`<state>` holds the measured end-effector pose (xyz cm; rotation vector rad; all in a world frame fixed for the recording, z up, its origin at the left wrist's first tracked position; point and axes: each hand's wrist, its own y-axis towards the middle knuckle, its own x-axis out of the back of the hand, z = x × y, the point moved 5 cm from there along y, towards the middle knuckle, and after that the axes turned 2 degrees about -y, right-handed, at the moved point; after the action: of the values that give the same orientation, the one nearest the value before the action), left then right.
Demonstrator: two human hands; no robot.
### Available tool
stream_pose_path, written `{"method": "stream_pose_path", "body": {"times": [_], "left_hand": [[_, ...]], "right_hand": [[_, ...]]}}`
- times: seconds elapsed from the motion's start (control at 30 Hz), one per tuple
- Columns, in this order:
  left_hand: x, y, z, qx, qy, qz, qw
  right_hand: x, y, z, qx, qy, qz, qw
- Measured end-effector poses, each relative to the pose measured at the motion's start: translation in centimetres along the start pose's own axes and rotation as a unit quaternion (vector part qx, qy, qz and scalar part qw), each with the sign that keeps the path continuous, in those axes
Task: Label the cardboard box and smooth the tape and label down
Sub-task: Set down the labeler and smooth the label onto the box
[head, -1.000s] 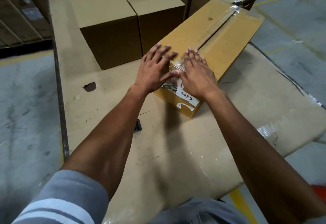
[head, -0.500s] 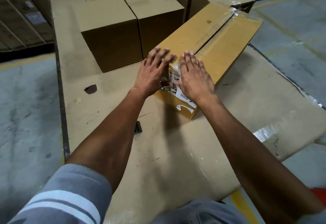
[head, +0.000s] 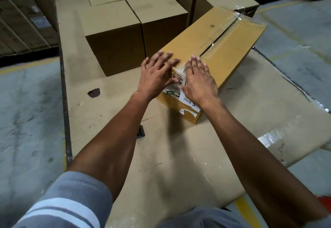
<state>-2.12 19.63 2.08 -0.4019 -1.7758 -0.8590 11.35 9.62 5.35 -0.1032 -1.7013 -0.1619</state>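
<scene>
A long yellow-brown cardboard box (head: 223, 48) lies at an angle on flattened cardboard, with clear tape (head: 227, 25) running along its top seam. A white label (head: 188, 100) with green print sits on the near end face, partly under clear tape. My left hand (head: 155, 77) lies flat over the near left corner, fingers spread, thumb on the label. My right hand (head: 200, 80) presses flat over the near top edge and the label's upper part. Both palms rest on the box; neither holds anything.
Several closed brown boxes (head: 114, 35) stand close behind and left of the long box. Flattened cardboard sheets (head: 170, 152) cover the floor under it, with concrete floor (head: 26, 111) on both sides. A small dark object (head: 140, 132) lies by my left forearm.
Both hands have slid a little nearer along the box's end, from the top edge down onto the label. The box has stayed in place.
</scene>
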Motion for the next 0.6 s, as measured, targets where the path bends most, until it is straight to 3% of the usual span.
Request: {"method": "stream_pose_path", "body": {"times": [0.2,0.3,0.47,0.6], "left_hand": [[-0.2,-0.3,0.3,-0.042,0.054,0.004,0.998],[0.5,-0.3,0.3,-0.061,0.081,0.014,0.995],[1.6,-1.2,-1.4,-0.126,0.055,-0.034,0.990],[1.4,-1.4,-2.1,-0.113,0.030,-0.037,0.993]], "right_hand": [[0.5,0.0,0.4,0.002,-0.016,-0.005,1.000],[1.0,-0.1,-0.1,0.009,0.027,-0.001,1.000],[2.0,-1.8,-1.2,-0.021,0.062,-0.097,0.993],[1.3,-2.2,-0.5,0.007,0.042,-0.093,0.995]]}}
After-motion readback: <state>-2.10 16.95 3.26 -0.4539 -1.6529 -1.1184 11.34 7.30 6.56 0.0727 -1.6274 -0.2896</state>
